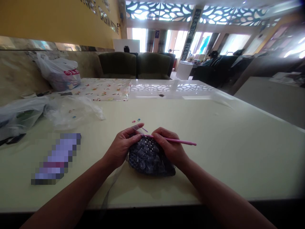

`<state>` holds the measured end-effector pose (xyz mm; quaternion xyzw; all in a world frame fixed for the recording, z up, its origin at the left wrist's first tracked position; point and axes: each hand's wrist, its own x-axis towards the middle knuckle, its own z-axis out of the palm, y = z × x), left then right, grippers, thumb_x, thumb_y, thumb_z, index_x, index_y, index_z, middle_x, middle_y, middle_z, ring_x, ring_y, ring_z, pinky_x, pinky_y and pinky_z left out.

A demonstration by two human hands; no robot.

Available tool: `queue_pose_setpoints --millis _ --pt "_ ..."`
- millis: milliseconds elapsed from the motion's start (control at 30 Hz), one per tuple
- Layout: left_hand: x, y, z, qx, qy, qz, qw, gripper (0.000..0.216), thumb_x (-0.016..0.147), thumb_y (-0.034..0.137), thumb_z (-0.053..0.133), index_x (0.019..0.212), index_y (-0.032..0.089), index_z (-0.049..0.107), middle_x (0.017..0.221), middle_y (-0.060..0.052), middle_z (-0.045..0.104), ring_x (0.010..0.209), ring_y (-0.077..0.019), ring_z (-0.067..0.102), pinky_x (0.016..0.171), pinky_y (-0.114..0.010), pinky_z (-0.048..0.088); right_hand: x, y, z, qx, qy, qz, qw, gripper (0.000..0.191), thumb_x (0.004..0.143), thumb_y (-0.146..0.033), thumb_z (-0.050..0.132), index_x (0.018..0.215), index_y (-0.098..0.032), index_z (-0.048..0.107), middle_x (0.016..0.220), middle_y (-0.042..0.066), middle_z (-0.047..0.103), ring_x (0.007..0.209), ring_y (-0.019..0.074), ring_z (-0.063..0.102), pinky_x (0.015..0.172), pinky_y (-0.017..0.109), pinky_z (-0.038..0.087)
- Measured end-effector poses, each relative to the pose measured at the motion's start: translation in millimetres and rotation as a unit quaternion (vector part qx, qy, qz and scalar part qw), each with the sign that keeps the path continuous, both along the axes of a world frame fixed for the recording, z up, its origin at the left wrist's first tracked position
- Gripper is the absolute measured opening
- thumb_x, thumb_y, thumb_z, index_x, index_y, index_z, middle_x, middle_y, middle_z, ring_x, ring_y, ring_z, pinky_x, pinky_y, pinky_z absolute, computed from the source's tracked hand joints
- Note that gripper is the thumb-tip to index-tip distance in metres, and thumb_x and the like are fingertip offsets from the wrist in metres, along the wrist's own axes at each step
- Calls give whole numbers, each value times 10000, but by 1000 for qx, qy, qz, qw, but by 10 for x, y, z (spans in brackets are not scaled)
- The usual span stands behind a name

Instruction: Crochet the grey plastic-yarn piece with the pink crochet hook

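Note:
A dark purple crocheted piece (149, 159) rests on the pale table (238, 143) near its front edge. My left hand (124, 144) pinches the piece's top left edge, fingers closed on it. My right hand (170, 146) grips a pink crochet hook (176, 140) whose tip meets the piece between my hands; the handle sticks out to the right. A thin grey strand (111, 187) runs from the piece toward the table's front edge.
Clear plastic bags (66, 111) lie at the left, with a white bag (59, 74) behind them. A patterned cloth (102, 89) covers the far part. Two small stitch markers (135, 121) lie beyond my hands. Dark sofas (135, 65) stand behind the table.

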<state>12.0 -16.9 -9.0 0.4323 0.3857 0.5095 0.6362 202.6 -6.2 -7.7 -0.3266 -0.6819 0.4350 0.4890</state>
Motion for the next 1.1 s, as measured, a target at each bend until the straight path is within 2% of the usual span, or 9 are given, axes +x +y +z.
queue_pose_setpoints --millis 133,400,633,733,900,1000,1100 --pt "-9 4 3 -4 2 6 1000 468 782 291 791 1240 249 703 919 -10 700 835 -119 597 829 -250 446 5 -5 21 3 -11 -2 1000 269 923 -320 554 694 -180 562 645 -24 475 624 110 404 580 249 340" --pt "22 -7 -15 -6 -2 12 1000 439 797 320 782 1224 249 712 824 18 659 791 -100 569 789 -227 440 -3 -38 32 34 -32 15 999 241 930 -268 532 707 -178 551 633 -29 465 609 104 405 567 250 328" --pt "52 -56 -12 25 41 3 999 458 791 336 781 1235 254 708 799 23 616 761 -111 545 755 -246 440 -64 -29 -100 67 -65 27 995 262 949 -292 540 712 -181 541 635 -36 457 595 97 394 562 238 342" --pt "49 -67 -8 37 46 -9 998 454 789 320 783 1234 268 708 808 26 610 779 -111 548 789 -248 438 -95 -30 -147 74 -56 29 995 248 946 -308 550 730 -187 534 642 -40 464 592 95 398 564 233 348" --pt "16 -53 26 26 38 -36 998 619 736 247 820 1328 284 641 910 -2 673 895 -155 602 920 -302 436 -69 -36 -111 100 -54 31 993 214 938 -323 564 772 -193 531 663 -42 482 589 91 407 558 224 357" --pt "-6 -35 45 33 54 -20 998 675 716 234 830 1356 272 618 880 1 673 867 -153 599 906 -297 433 -14 -24 -47 140 -88 66 984 170 943 -319 551 834 -189 559 729 -17 543 630 103 470 588 231 389" --pt "-10 -30 48 30 67 -17 997 714 714 218 827 1383 288 588 882 6 676 863 -143 595 883 -279 434 16 3 -37 187 -126 48 973 178 979 -266 480 834 -192 553 758 -2 556 659 109 504 622 235 406"
